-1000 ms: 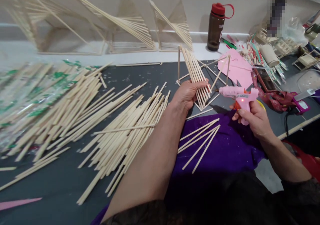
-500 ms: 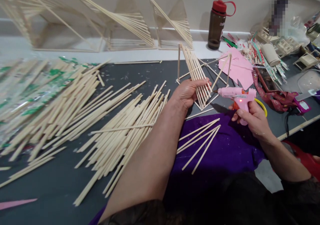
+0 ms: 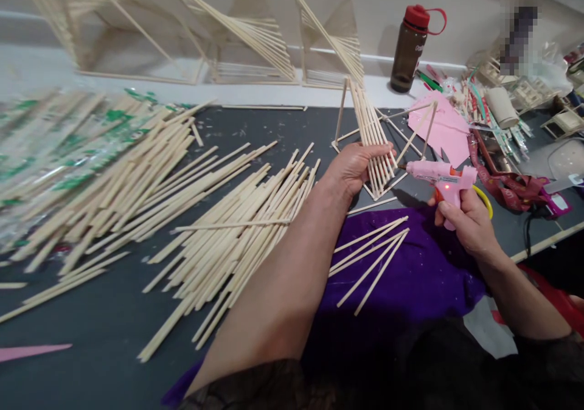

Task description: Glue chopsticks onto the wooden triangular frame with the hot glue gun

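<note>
A small frame of thin wooden sticks [image 3: 371, 133] stands tilted on the dark table, with a fan of several sticks on one side. My left hand [image 3: 358, 165] grips that fan near its lower end, thumb across the sticks. In my right hand [image 3: 468, 218] is a pink glue gun [image 3: 440, 176] with a lit red light; its nozzle points left, close to the sticks by my left thumb. Whether the nozzle touches them I cannot tell. Several loose sticks [image 3: 369, 249] lie on a purple cloth [image 3: 410, 270] in front of me.
Piles of loose sticks [image 3: 223, 233] and plastic-wrapped sticks [image 3: 59, 148] cover the left. Finished twisted stick structures [image 3: 328, 45] stand along the wall, beside a brown bottle [image 3: 407, 51]. Pink paper [image 3: 438, 124], a red lanyard [image 3: 497, 185] and a paper cup [image 3: 502, 107] are at the right.
The whole view has shifted slightly, so most things appear further right. Both hands keep their holds, and the glue gun's nozzle stays close to the sticks.
</note>
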`<state>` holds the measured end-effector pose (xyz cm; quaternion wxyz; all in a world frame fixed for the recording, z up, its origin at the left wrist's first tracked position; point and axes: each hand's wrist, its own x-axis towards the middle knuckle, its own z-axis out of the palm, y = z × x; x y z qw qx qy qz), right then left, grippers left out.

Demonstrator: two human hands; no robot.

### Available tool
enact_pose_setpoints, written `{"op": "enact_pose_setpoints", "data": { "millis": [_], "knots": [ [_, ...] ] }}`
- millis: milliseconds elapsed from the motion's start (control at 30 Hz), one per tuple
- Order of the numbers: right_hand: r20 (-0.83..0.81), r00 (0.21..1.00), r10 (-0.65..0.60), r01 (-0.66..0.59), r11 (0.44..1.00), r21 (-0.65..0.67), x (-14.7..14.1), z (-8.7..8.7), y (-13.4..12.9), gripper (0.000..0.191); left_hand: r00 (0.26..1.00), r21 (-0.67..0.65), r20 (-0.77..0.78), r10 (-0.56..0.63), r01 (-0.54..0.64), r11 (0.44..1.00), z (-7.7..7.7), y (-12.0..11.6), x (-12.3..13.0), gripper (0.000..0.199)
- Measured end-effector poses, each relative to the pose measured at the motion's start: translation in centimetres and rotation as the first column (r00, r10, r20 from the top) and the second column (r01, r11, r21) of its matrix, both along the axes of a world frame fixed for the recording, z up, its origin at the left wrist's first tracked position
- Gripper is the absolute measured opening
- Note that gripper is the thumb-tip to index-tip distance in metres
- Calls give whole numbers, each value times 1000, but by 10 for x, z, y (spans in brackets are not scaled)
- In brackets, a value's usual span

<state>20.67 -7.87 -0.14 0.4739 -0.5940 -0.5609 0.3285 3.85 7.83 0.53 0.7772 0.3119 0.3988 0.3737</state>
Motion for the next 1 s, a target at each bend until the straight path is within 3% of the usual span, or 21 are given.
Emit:
{"op": "enact_pose_setpoints", "data": {
  "millis": [1000],
  "knots": [
    [-15,1000,0,0,999,37,2,-4,2,18,998,62,-41,47,-45,997,-4,0,4,7]
  ]
}}
